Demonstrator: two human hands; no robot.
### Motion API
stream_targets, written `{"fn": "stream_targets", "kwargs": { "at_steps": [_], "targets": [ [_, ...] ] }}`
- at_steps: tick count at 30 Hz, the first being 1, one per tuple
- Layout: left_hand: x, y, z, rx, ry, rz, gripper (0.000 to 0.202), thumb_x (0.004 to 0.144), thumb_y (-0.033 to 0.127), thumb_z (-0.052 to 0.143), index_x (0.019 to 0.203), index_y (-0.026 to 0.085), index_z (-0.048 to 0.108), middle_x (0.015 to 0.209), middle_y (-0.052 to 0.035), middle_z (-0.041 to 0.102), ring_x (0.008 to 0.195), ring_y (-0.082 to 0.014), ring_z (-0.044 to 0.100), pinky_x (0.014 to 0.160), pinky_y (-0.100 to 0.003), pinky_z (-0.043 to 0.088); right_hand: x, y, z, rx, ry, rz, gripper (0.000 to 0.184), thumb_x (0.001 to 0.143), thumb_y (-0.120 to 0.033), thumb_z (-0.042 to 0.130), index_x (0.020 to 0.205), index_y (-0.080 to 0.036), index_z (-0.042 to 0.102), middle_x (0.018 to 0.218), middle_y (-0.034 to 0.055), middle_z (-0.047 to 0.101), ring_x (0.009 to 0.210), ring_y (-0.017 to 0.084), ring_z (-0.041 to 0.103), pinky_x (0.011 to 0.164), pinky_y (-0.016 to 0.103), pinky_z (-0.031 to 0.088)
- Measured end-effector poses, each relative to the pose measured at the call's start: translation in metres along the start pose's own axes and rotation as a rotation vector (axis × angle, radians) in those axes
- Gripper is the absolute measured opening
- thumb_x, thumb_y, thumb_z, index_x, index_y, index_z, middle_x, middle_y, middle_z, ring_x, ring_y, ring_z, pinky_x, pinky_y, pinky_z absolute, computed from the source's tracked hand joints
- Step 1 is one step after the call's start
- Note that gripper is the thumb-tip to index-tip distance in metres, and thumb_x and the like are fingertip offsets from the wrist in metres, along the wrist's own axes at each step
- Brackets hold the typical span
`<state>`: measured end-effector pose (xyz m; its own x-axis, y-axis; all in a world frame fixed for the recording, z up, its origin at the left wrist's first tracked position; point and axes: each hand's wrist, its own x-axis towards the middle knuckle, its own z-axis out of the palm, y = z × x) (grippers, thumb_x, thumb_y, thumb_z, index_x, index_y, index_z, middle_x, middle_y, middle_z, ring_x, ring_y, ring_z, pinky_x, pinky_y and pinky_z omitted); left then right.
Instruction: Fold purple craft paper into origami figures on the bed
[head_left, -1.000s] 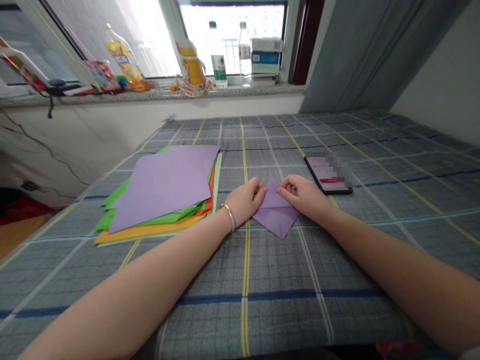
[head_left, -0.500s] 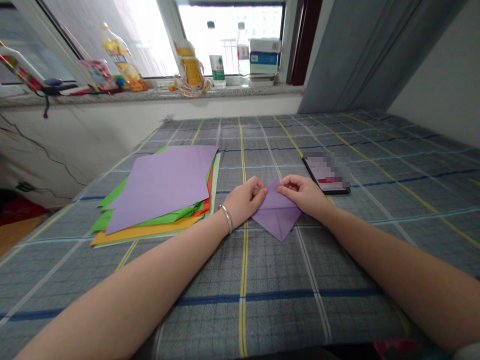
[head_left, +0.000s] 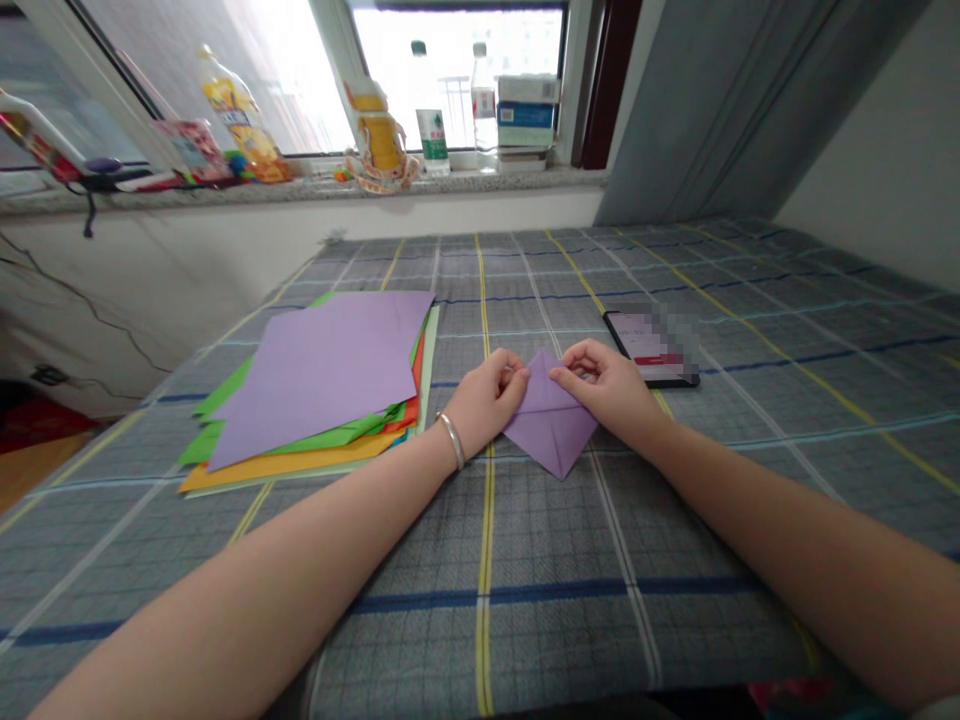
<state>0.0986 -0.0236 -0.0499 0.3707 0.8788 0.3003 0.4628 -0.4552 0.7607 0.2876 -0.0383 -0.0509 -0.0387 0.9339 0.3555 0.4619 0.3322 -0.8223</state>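
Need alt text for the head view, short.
The left hand and right hand pinch the upper edges of a folded purple paper on a grey checked cloth. A stack of coloured paper sheets lies to the left, and a smartphone lies just beyond the right hand.

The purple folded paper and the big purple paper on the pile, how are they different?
The folded purple paper is small and pointed, but the purple sheet is much bigger and lies flat. The folded purple paper is pinched between the left hand and right hand, while nothing touches the purple sheet. The purple sheet rests on a stack of coloured paper, but the folded one doesn't. Both are light purple paper.
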Motion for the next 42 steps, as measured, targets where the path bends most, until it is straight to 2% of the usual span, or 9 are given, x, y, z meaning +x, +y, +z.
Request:
{"fn": "stream_targets", "kwargs": {
  "at_steps": [9, 18, 25, 31, 37, 42],
  "targets": [
    [0.001, -0.001, 0.000, 0.001, -0.028, 0.011, 0.014, 0.090, 0.032, 0.045, 0.083, 0.020, 0.045, 0.052, 0.0086, 0.040, 0.048, -0.0087, 0.037, 0.050, -0.021, 0.027, 0.001, 0.001, 0.002, 0.145, -0.034, 0.080, 0.023, 0.077, -0.042, 0.063, 0.073, -0.022, 0.051, 0.063, -0.0022, 0.057, 0.059, 0.014, 0.053, 0.053, 0.027, 0.038],
    [0.001, 0.000, 0.001, 0.014, -0.014, 0.007, 0.011, 0.089, 0.029, 0.047, 0.084, 0.020, 0.046, 0.052, 0.0091, 0.039, 0.046, -0.0084, 0.035, 0.050, -0.021, 0.026, 0.001, 0.000, 0.003, 0.209, -0.048, 0.145, 0.024, 0.075, -0.041, 0.064, 0.076, -0.023, 0.049, 0.058, -0.0041, 0.057, 0.052, 0.013, 0.050, 0.049, 0.026, 0.034],
    [0.001, 0.001, 0.001, 0.054, -0.015, -0.012, 0.012, 0.090, 0.031, 0.046, 0.086, 0.020, 0.049, 0.054, 0.0080, 0.042, 0.048, -0.0093, 0.039, 0.051, -0.022, 0.027, 0.002, 0.000, 0.003, 0.235, -0.062, 0.136, 0.022, 0.076, -0.039, 0.063, 0.077, -0.024, 0.047, 0.058, -0.0049, 0.057, 0.051, 0.012, 0.048, 0.048, 0.025, 0.032],
    [0.009, -0.004, -0.013, 0.176, -0.261, -0.003, 0.030, 0.084, 0.044, 0.054, 0.068, 0.018, 0.052, 0.056, 0.0048, 0.044, 0.053, -0.0108, 0.040, 0.053, -0.023, 0.027, 0.006, 0.004, -0.005, 0.204, -0.058, 0.201, 0.022, 0.073, -0.037, 0.064, 0.077, -0.023, 0.048, 0.058, -0.0042, 0.058, 0.049, 0.012, 0.047, 0.047, 0.025, 0.031],
    [0.013, -0.012, -0.024, 0.188, -0.384, -0.125, 0.035, 0.079, 0.052, 0.055, 0.068, 0.019, 0.054, 0.057, 0.0029, 0.050, 0.053, -0.0118, 0.043, 0.050, -0.023, 0.028, 0.009, 0.009, -0.007, 0.182, -0.091, 0.280, 0.021, 0.072, -0.035, 0.064, 0.076, -0.023, 0.048, 0.057, -0.0042, 0.057, 0.048, 0.012, 0.047, 0.045, 0.024, 0.031],
    [0.018, -0.017, -0.034, 0.086, -0.610, -0.175, 0.037, 0.078, 0.053, 0.053, 0.072, 0.017, 0.061, 0.064, 0.0013, 0.057, 0.056, -0.0112, 0.045, 0.054, -0.023, 0.033, 0.011, 0.016, -0.006, 0.182, -0.098, 0.300, 0.019, 0.071, -0.034, 0.065, 0.076, -0.023, 0.050, 0.058, -0.0028, 0.058, 0.050, 0.013, 0.050, 0.045, 0.024, 0.032]
  ]
}}
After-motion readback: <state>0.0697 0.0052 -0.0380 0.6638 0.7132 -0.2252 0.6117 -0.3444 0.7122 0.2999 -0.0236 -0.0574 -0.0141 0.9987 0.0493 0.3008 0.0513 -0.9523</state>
